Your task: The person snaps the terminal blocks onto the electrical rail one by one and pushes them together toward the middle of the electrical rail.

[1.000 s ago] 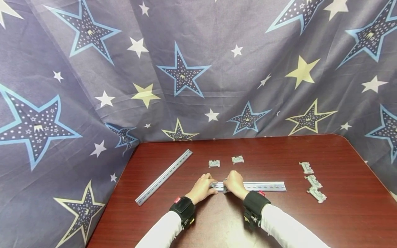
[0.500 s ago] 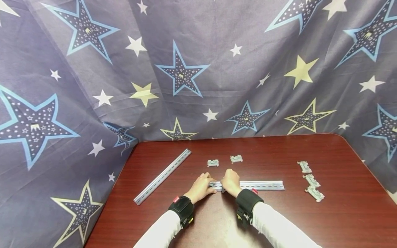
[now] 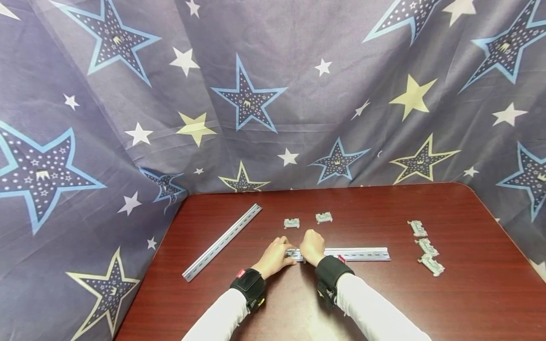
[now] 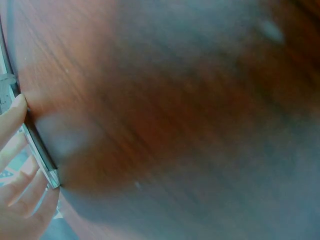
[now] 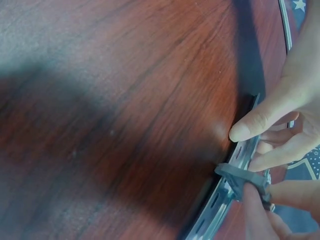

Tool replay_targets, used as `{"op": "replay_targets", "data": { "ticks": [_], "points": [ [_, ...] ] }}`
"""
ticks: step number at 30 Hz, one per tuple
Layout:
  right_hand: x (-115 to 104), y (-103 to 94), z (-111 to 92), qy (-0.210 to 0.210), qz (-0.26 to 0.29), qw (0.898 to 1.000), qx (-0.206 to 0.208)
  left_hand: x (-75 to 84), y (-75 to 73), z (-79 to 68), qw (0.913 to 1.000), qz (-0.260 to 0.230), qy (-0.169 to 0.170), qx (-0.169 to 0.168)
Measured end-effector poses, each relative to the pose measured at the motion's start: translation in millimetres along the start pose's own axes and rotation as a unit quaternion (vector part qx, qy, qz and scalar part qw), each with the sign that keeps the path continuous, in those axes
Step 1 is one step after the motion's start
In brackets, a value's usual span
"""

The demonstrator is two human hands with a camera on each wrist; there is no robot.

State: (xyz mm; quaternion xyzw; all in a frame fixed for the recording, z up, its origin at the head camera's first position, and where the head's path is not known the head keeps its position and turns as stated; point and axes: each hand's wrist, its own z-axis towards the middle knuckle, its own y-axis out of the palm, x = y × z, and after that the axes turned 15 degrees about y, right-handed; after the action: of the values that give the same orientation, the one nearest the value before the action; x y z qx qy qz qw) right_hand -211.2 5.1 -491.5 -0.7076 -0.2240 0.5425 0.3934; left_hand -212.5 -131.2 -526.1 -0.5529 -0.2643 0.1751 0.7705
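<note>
Right hand: thumb and fingers pinch one grey block, which stands crosswise at the rail; whether it is seated cannot be told. Left hand: grips the same rail near its left end, thumb on the near edge, fingers on the far edge. The hands are close together, both forearms reaching inward from the near side; each wrist carries one black band, below white sleeves.

Loose blocks: five, pale and lying flat. Two lie apart beyond the gripped rail; three form a slanting row at the right. Rails: two, slotted metal; the second rail lies diagonally at the left.

Surface: reddish-brown wood-grain table, rounded far-right corner, glare at the near edge. Surroundings: grey-blue cloth hangs behind and at both sides, creased, printed with blue-edged, yellow and white stars.
</note>
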Motion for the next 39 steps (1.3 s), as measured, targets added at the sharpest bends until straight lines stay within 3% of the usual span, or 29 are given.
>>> {"op": "replay_targets", "data": {
  "ticks": [10, 13, 16, 18, 20, 23, 25, 29, 35, 39],
  "points": [
    [0.7, -1.4, -0.5, -0.016, -0.012, 1.0, -0.002, -1.1, 1.2, -0.4, 1.0, -0.002, 0.001, 0.001],
    [2.8, 1.4, 4.9, -0.002, -0.014, 1.0, -0.026, -1.3, 1.5, -1.5, 1.0, 0.001, 0.0, 0.002],
    [15.9, 22.1, 28.1, 0.014, -0.024, 0.998, -0.049, -0.9, 1.1, -1.2, 1.0, 0.001, 0.001, 0.003],
    [38.2, 53.0, 53.6, -0.006, -0.029, 0.999, -0.036, -0.7, 0.9, -0.7, 1.0, 0.001, 0.002, 0.003],
    [45.8, 61.8, 65.1, -0.004, -0.039, 0.998, -0.044, -0.6, 0.6, -0.2, 1.0, -0.001, 0.0, 0.001],
    [40.2, 43.4, 58.6, 0.007, -0.031, 0.997, -0.069, -0.7, 0.6, 0.0, 1.0, 0.0, -0.004, -0.004],
    [19.9, 5.7, 38.9, 0.039, -0.03, 0.993, -0.112, -0.8, 0.5, -0.3, 1.0, 0.0, -0.005, -0.005],
    [8.2, -30.5, 20.7, 0.027, -0.021, 0.99, -0.136, -1.0, 0.5, -1.1, 1.0, 0.001, 0.003, 0.003],
    [5.5, -40.5, 26.4, -0.007, -0.034, 0.988, -0.151, -0.2, -0.3, -2.0, 1.0, -0.002, 0.0, 0.004],
    [3.5, -43.6, 32.0, -0.057, -0.019, 0.986, -0.155, 1.6, -1.1, -0.9, 1.0, -0.002, -0.004, 0.002]
  ]
}}
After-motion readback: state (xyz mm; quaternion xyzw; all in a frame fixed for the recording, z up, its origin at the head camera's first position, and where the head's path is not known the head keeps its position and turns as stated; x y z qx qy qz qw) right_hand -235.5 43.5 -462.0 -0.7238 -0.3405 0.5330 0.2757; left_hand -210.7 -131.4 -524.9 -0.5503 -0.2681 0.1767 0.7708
